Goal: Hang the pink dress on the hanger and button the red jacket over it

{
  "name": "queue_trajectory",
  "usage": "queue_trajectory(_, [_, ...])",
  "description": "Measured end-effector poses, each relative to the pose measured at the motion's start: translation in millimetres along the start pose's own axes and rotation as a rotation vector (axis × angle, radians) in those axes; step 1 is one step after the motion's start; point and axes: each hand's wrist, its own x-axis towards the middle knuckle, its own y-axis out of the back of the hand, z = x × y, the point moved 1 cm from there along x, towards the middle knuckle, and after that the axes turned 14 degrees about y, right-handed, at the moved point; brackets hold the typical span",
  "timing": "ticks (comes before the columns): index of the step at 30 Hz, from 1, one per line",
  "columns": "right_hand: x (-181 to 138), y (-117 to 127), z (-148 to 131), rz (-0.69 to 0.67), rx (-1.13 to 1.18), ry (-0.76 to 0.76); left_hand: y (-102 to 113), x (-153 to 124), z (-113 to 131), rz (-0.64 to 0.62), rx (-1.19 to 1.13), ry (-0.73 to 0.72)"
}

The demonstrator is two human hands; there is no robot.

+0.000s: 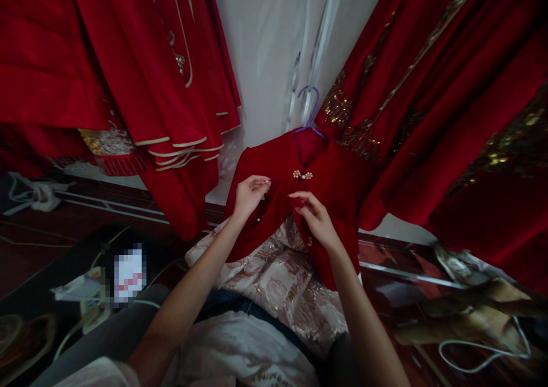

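A red jacket with a beaded flower clasp at the neck hangs on a purple wire hanger in front of me. Below the clasp its front panels part, with small beaded pieces along the edges. My left hand is closed in a pinch over one panel; what lies between its fingertips is too small to make out. Across the opening, my right hand has its fingers curled around the edge of the other panel. A pale, shiny patterned fabric lies across my lap beneath the jacket.
Red garments with pale trim hang on the left, and gold-embroidered red garments on the right. A dark surface at lower left carries a white item. Brown material and a white cord lie at lower right.
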Motion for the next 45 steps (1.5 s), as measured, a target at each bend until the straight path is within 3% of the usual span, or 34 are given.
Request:
queue_trajectory(5, [18, -15, 23, 0.063, -0.101, 0.037, -2, -9, -12, -0.03, -0.032, 0.049])
queue_trajectory(10, [35, -39, 45, -0.004, -0.312, 0.039, -5, -9, -16, 0.005, -0.007, 0.014])
queue_trajectory(15, [39, -47, 57, 0.132, -0.29, 0.045, -5, -11, -17, -0.009, -0.007, -0.01])
queue_trajectory(28, [35, -44, 67, 0.226, -0.185, -0.046, -8, -10, -28, 0.008, 0.002, -0.054])
queue_trajectory(38, [30, -45, 62, 0.193, -0.243, -0.005, -6, -8, -24, -0.014, -0.003, 0.017])
queue_trajectory(45, [40, -49, 58, 0.181, -0.396, 0.079, -4, -2, -20, 0.015, 0.104, -0.042])
